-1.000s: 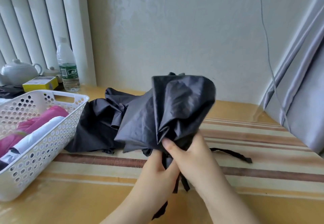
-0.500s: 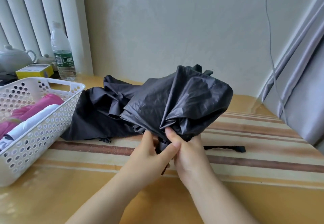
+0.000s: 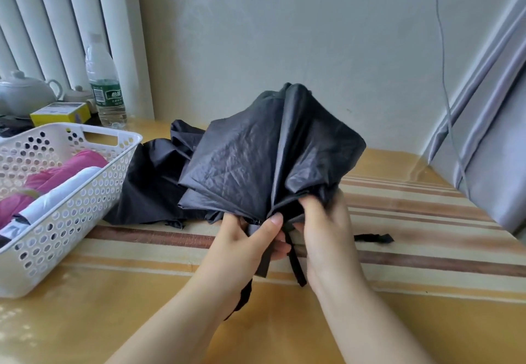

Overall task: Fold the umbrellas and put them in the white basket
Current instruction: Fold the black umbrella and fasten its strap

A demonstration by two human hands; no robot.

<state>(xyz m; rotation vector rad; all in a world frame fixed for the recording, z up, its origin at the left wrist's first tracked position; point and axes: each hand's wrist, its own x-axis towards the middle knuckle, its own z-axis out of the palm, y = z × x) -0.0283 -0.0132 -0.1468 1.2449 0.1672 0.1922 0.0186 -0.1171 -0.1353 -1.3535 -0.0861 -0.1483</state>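
Observation:
A collapsed black umbrella [image 3: 267, 158] is held above the table, its loose canopy bunched and pointing away from me. My left hand [image 3: 247, 244] grips its lower end, thumb pressed on the fabric. My right hand [image 3: 324, 229] pinches the canopy folds beside it. Black straps hang between my hands. A second black umbrella [image 3: 153, 187] lies crumpled on the table behind. The white perforated basket [image 3: 85, 192] stands at the left, holding a pink umbrella [image 3: 59, 173] and a white one [image 3: 62, 195].
A water bottle [image 3: 104, 84], a yellow box [image 3: 59, 113] and a white teapot [image 3: 22, 96] stand behind the basket. A loose black strap end [image 3: 373, 238] lies on the striped tablecloth [image 3: 427, 249]. A grey curtain [image 3: 489, 150] hangs at the right; a wall is close behind.
The umbrella's canopy has swung from upright to tilted toward the right and back. My right hand moved from the base up onto the folds; my left thumb now presses the fabric.

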